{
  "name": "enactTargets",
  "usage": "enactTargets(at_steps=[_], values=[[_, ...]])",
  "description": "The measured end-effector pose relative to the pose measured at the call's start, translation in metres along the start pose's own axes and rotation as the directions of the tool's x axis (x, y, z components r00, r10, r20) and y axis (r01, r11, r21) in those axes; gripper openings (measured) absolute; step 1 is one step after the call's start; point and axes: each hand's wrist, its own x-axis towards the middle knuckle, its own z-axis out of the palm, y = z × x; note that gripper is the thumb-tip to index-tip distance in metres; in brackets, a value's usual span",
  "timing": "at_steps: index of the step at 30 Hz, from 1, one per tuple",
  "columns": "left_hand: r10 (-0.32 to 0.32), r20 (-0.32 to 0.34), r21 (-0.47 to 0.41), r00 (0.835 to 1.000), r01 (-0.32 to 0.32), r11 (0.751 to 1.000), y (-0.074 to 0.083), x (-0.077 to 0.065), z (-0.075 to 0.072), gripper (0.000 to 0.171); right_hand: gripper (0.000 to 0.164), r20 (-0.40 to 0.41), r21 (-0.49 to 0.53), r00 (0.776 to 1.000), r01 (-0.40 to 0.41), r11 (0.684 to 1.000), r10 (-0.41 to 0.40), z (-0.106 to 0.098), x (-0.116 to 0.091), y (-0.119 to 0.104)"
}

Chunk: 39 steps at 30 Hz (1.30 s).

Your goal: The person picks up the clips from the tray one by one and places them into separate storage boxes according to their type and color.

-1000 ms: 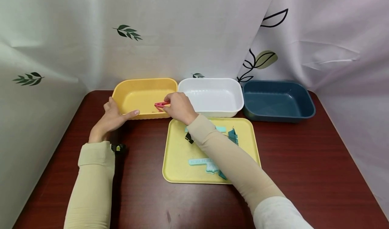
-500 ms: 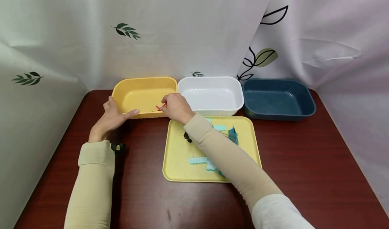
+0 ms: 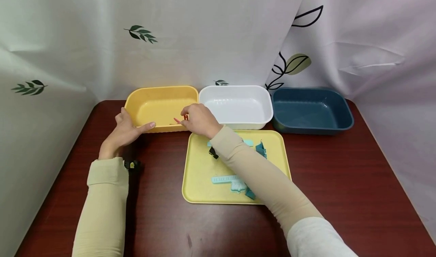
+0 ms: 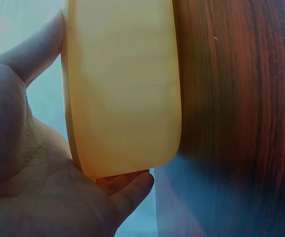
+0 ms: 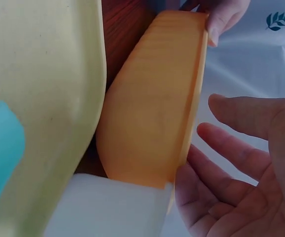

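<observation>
My left hand [image 3: 126, 130] grips the near left corner of the yellow bin [image 3: 160, 92], thumb over the rim and fingers round the end wall, as the left wrist view [image 4: 127, 98] also shows. My right hand [image 3: 201, 120] is over the bin's near right corner. In the right wrist view, the thumb and index fingertip of my right hand [image 5: 231, 163] stand apart with nothing between them, above the rim. A pink clip [image 3: 177, 120] lies low in the bin by the near wall. A darker red piece [image 3: 186, 117] shows between the fingers in the head view.
A white bin [image 3: 235, 109] and a dark blue bin [image 3: 313, 111] stand right of the yellow one. The yellow tray [image 3: 197, 189] in front holds a black binder clip [image 3: 213, 153], teal binder clips [image 3: 260, 149] and a mint ruler-shaped piece [image 3: 225, 179], partly under my right forearm.
The right fingers held a pink-red clip low in the yellow bin and have parted from it. The right hand shifted slightly left, then back a little right. The left hand stays on the bin.
</observation>
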Motion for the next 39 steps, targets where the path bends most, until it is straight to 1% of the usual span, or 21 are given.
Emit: enactTargets(at_steps=[12,16,23,32,39], values=[[0.006,-0.001,0.008,1.000,-0.006,1.000,-0.002,0.001,0.000,0.130,0.028,-0.029,0.029,1.000,0.004,1.000,-0.003,-0.019,-0.009,0.008],[0.008,0.002,0.003,1.000,-0.008,1.000,-0.002,0.002,0.000,0.130,0.028,-0.040,0.026,0.999,0.017,1.000,-0.016,-0.023,-0.014,0.011],[0.011,0.004,0.005,1.000,-0.011,1.000,-0.003,0.003,0.000,0.130,0.029,-0.060,0.068,0.998,0.038,0.997,-0.034,-0.029,-0.025,0.016],[0.022,0.001,-0.008,1.000,-0.022,1.000,-0.002,0.002,0.000,0.129,0.026,-0.084,0.044,0.996,0.043,0.998,-0.039,-0.037,-0.040,0.026],[0.025,0.000,-0.012,1.000,-0.025,1.000,-0.002,0.002,0.000,0.129,0.028,-0.080,0.076,0.996,0.053,0.996,-0.047,-0.040,-0.049,0.034]])
